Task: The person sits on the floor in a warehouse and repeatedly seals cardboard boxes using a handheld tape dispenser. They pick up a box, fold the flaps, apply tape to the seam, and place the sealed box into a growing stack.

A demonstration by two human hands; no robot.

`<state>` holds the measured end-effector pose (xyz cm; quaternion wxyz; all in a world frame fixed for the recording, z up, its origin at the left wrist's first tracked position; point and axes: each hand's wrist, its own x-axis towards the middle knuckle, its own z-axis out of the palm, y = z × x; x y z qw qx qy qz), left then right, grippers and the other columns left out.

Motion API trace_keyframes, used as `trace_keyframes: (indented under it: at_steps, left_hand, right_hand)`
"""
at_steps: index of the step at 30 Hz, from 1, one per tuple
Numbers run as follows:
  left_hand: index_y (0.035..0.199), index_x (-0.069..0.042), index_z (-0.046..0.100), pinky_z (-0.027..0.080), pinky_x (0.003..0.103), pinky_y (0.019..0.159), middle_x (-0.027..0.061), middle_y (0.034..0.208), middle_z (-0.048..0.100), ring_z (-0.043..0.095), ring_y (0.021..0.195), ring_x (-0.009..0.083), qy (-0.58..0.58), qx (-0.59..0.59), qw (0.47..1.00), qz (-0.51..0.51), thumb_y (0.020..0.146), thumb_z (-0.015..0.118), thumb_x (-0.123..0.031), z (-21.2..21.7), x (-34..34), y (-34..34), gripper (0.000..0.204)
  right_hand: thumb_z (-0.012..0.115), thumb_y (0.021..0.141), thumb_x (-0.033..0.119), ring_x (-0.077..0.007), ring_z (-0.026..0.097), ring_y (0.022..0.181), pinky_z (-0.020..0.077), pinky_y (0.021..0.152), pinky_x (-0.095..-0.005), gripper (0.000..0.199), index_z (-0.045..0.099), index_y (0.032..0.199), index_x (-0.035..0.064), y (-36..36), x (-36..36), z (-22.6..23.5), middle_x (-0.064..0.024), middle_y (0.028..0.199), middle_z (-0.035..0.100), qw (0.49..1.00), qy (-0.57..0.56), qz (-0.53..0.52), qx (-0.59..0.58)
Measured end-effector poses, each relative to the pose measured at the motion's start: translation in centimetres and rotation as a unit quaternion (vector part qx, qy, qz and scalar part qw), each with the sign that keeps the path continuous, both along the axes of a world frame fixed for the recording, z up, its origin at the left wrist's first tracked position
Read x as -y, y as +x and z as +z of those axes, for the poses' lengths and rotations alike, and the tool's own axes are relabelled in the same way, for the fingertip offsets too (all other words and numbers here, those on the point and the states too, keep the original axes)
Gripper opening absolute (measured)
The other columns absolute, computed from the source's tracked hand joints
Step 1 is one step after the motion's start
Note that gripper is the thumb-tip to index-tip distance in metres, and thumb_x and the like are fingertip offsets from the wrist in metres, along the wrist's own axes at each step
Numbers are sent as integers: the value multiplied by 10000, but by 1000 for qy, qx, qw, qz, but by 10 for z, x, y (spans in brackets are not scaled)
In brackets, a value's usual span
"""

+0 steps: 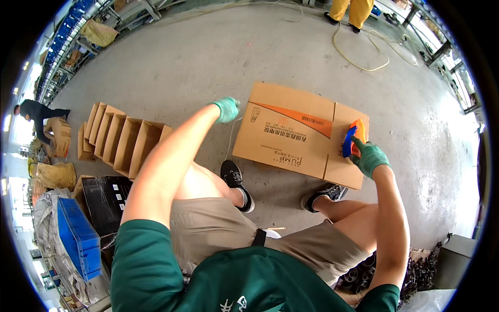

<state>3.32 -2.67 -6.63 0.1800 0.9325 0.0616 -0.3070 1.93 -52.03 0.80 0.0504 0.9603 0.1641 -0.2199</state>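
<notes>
Head view: the brown rectangular cardboard carton [283, 143] lies on the grey floor [260, 52]. At its right end, the green-gloved right hand [371, 157] grips an orange-and-blue tape dispenser [357, 129]. The green-gloved left hand [227, 109], well apart from the right, is beside the carton's left edge; finger closure cannot be determined. Open brown cardboard boxes [126, 143] stand left of the carton; black shoes [232, 174] flank its near edge. Floor extends beyond its far and right edges.

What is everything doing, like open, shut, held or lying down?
Big box: on the floor; I can't tell if it's sealed.
Tape dispenser: held at the big box's right end.
Right hand: gloved, closed around the tape dispenser.
Left hand: gloved, raised left of the big box.
Brown boxes: open, in a row.
Shoes: worn, on the floor.
</notes>
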Motion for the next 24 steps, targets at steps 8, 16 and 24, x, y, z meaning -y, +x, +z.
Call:
trace_keyframes:
  at_steps: [8, 16, 24]
  left_hand:
    - [1283, -6, 634, 471, 390, 998, 171, 1271, 675, 642, 1149, 286, -136, 18, 970, 201, 946, 541, -135, -38, 27, -14, 373]
    - [1200, -107, 583, 527, 319, 727, 5, 982, 607, 560, 819, 129, -253, 23, 915, 312, 1020, 551, -206, -36, 19, -18, 207]
    - [1240, -70, 554, 539, 409, 859, 131, 1140, 638, 621, 1062, 255, -468, 83, 811, 340, 982, 573, -118, -31, 37, -17, 263]
  right_hand:
    - [616, 905, 181, -381, 654, 1011, 524, 860, -480, 447, 567, 1349, 191, -10, -13, -41, -177, 1072, 690, 995, 87, -19, 43]
    - [589, 852, 49, -400, 658, 978, 532, 832, -470, 305, 649, 1146, 109, 5, 1, -82, -173, 1008, 705, 994, 105, 12, 18]
    - [608, 859, 81, -381, 671, 967, 543, 841, -448, 293, 689, 1138, 121, 16, 9, -119, -173, 1022, 708, 944, 261, -202, 17]
